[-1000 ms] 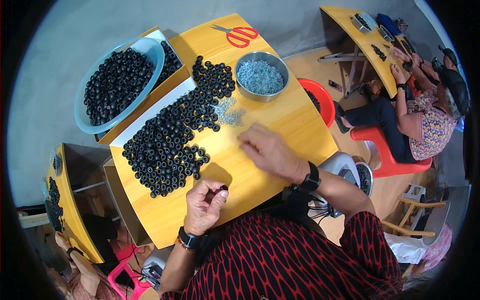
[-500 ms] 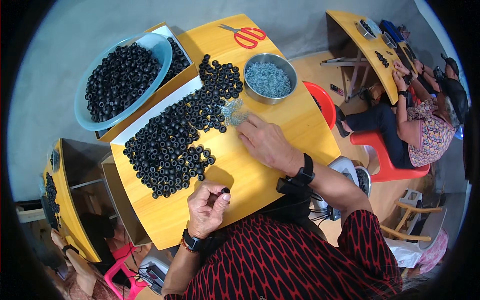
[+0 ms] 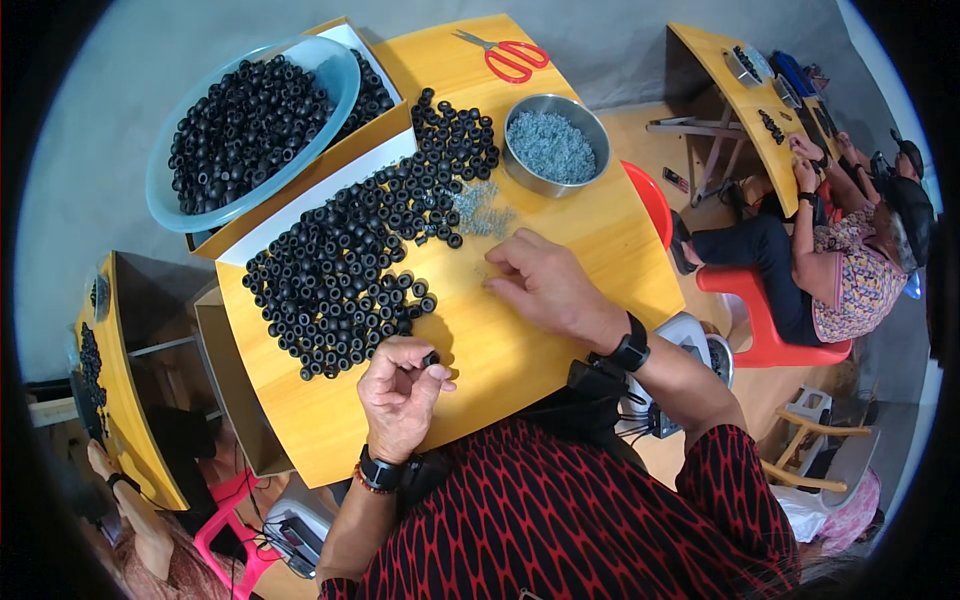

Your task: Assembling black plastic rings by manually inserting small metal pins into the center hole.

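My left hand (image 3: 397, 397), near the table's front edge, pinches a small black round piece (image 3: 431, 359) with a hole between thumb and fingers. To its right, low over the wooden table, is my right hand (image 3: 545, 285), its thumb and forefinger close together. A faint speck shows at their tips, too small to name. Just beyond those fingers lies a loose scatter of tiny clear-silvery pieces (image 3: 484, 212), spring-like in look. A large spread of the black round pieces (image 3: 335, 270) covers the table's left half.
A metal bowl (image 3: 603, 165) of tiny bluish-grey pieces stands at the back right. Red-handled scissors (image 3: 515, 62) lie at the far edge. A blue basin (image 3: 160, 190) heaped with black pieces rests on an open carton (image 3: 405, 135). People sit at other tables on both sides.
My right hand has drawn back from the scattered tiny pieces, slightly right and toward me. My left hand has shifted a little left and up, still pinching the black piece.
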Demonstrator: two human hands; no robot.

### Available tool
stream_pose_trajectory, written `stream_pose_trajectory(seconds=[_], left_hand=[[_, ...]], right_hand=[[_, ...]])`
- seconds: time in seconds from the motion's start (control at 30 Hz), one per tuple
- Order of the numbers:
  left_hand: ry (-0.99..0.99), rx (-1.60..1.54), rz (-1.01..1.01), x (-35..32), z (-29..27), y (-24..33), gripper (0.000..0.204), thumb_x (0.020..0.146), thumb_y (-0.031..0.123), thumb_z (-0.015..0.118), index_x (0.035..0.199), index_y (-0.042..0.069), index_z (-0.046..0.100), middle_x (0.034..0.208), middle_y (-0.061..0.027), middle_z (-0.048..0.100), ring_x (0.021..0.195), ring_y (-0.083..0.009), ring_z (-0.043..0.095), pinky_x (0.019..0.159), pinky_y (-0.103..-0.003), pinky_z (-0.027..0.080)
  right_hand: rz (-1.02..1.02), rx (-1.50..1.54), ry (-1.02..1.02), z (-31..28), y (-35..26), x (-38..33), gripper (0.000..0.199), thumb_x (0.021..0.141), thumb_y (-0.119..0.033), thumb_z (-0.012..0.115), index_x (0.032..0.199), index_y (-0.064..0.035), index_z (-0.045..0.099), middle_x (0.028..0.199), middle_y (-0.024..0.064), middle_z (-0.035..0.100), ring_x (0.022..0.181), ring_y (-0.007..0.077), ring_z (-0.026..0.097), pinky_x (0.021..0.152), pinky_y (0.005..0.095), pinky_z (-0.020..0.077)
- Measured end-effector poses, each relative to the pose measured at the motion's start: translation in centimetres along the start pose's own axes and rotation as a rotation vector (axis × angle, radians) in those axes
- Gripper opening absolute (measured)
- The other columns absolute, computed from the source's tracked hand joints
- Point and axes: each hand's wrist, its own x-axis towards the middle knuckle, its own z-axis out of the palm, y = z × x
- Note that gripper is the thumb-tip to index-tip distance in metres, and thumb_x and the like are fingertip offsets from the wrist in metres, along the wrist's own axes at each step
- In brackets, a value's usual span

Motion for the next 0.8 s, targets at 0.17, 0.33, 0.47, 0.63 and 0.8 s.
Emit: stream_pose_trajectory(seconds=[0.17,0.33,0.47,0.63,0.8], left_hand=[[0.017,-0.073,-0.036,0.1,0.1,0.1,0.018,0.094,-0.005,0.061,0.109,0.001,0.055,0.091,-0.0089,0.064,0.073,-0.0146,0.065,0.07,-0.032,0.061],[-0.039,-0.095,-0.03,0.2,-0.4,0.0,0.016,0.097,0.005,0.065,0.11,0.0,0.057,0.093,-0.0088,0.065,0.077,-0.0143,0.067,0.071,-0.031,0.061],[-0.052,-0.119,-0.029,0.3,-0.6,-0.3,0.018,0.098,0.007,0.065,0.112,-0.001,0.058,0.095,-0.009,0.066,0.079,-0.014,0.067,0.072,-0.03,0.061],[-0.043,-0.133,-0.048,0.3,-0.5,0.1,0.017,0.098,0.007,0.064,0.111,-0.001,0.058,0.095,-0.0094,0.067,0.079,-0.0133,0.067,0.073,-0.03,0.06],[-0.079,-0.158,-0.013,0.3,-0.8,-0.7,0.015,0.098,0.006,0.064,0.11,-0.001,0.058,0.095,-0.0093,0.067,0.077,-0.0126,0.066,0.072,-0.029,0.06]], right_hand=[[-0.114,-0.348,-0.027,1.3,-0.1,-0.3,0.014,0.087,-0.011,0.07,0.098,-0.0047,0.064,0.089,0.0121,0.059,0.077,0.0317,0.063,0.065,0.0403,0.0515],[-0.105,-0.234,-0.079,1.0,-1.8,-0.5,0.01,0.088,-0.008,0.067,0.097,-0.0049,0.063,0.089,0.0118,0.059,0.082,0.0332,0.063,0.069,0.0397,0.0514],[-0.239,0.0,-0.157,1.1,-3.8,-1.0,0.011,0.089,-0.007,0.067,0.099,-0.0043,0.062,0.089,0.0117,0.059,0.083,0.0341,0.063,0.069,0.0395,0.0512],[-0.262,0.027,-0.268,1.4,-5.8,-0.7,0.013,0.09,-0.007,0.066,0.101,-0.0044,0.061,0.09,0.0113,0.058,0.082,0.0328,0.063,0.069,0.0393,0.0512],[-0.381,-0.141,-0.343,0.9,-7.3,-0.6,0.017,0.087,-0.008,0.064,0.103,-0.0034,0.059,0.089,0.0109,0.055,0.077,0.0313,0.063,0.066,0.0405,0.0511]])
